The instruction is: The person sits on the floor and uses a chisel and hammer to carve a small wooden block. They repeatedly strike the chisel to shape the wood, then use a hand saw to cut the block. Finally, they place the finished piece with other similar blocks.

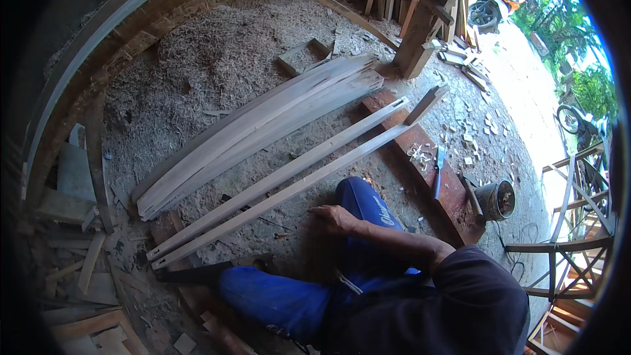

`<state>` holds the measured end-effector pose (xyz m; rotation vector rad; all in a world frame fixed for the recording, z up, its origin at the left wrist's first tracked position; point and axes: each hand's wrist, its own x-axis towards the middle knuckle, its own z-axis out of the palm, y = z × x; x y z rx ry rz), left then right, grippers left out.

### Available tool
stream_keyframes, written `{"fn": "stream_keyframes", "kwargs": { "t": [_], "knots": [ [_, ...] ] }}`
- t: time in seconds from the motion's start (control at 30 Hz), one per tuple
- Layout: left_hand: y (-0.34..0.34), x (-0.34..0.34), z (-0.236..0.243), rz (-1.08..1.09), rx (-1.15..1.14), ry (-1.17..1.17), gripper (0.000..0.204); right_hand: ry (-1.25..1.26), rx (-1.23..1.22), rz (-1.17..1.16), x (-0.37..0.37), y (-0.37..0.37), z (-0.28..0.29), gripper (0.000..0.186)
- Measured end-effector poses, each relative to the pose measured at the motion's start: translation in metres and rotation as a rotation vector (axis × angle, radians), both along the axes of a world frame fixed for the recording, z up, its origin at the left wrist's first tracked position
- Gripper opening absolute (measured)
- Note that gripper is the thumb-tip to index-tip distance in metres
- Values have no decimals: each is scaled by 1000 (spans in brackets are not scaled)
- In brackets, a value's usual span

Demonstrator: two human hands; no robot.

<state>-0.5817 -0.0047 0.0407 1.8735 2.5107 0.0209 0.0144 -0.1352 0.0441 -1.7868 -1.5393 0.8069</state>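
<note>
My right hand (334, 219) hangs beside my right knee, its fingers loosely stretched and nothing seen in them; the lower fingers are in shadow. My left hand is not in view. In front of my legs, two long slender wooden pieces lie side by side: the farther wooden rail (282, 174) and the nearer wooden rail (296, 190), both with slots cut near their ends. A short wooden piece (426, 105) stands joined at the nearer rail's far right end. Reddish-brown boards lie under both ends. A chisel (439, 172) rests on the right-hand board (420, 158).
Behind the rails lies a stack of wide curved planks (263, 133). On the right are a mallet-like tool (472, 197) and a metal can (494, 201). Shavings (223, 39) cover the far floor; offcuts (92, 263) pile up at left. A wooden bench leg (420, 46) stands far right.
</note>
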Motion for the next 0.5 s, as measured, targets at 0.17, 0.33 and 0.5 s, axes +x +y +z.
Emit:
{"fn": "stream_keyframes", "kwargs": {
  "t": [0.17, 0.33, 0.5],
  "knots": [
    [79, 152, 87, -306, 330, -449, 74, -417, -93, -274, 84, -32, 47, 50],
    [103, 397, 127, -1029, 110, -386, 77, -617, 286, -214, 160, 22, 50, 63],
    [52, 548, 77, -1485, -265, -204, 78, -631, 275, -439, 223, 61, 25, 56]
  ]
}}
